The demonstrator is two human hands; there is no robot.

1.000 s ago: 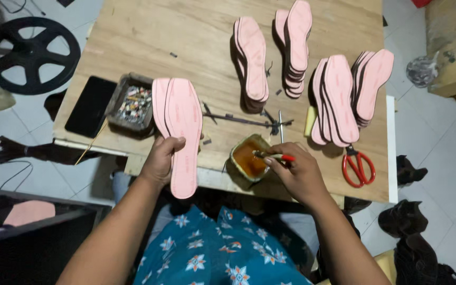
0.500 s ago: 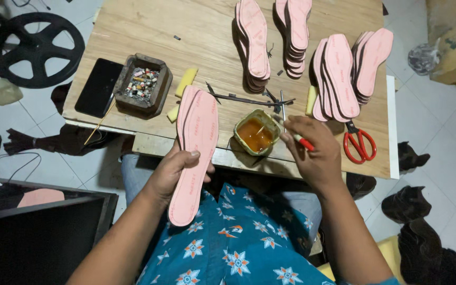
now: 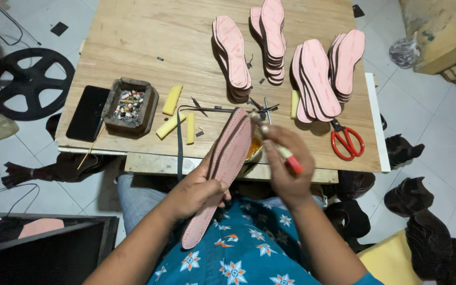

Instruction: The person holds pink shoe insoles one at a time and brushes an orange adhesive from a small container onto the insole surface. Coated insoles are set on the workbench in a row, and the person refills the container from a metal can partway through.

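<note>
The left hand [image 3: 199, 190] grasps a pink insole [image 3: 221, 174] near its middle, fingers wrapped around the underside and thumb on the near face. The insole is tilted on edge, its toe end raised to the table edge and its heel end low over the person's lap. The right hand [image 3: 286, 177] is closed around a brush [image 3: 278, 146] with a red handle end; the brush tip meets the upper edge of the insole near the toe. Partly hidden behind the insole and the right hand sits a small glue tin [image 3: 253, 152] with amber contents, at the near edge of the wooden table [image 3: 133, 42]. A dark strap [image 3: 180, 137] runs from the tabletop down over that edge, just left of the insole. Farther back lie four stacks of pink insoles [image 3: 291, 58], fanned and leaning on one another. Red scissors [image 3: 347, 140] lie to the right of the hands, just in front of the nearest stack. Three yellow foam strips [image 3: 172, 100] lie left of the strap. Beside them stands a dark square tray [image 3: 130, 104] holding small mixed bits, and a black phone [image 3: 88, 112] lies just left of the tray. On the tiled floor at the left rests a black spoked wheel [image 3: 30, 82]. Dark shoe pieces [image 3: 412, 198] lie on the floor at the right.
</note>
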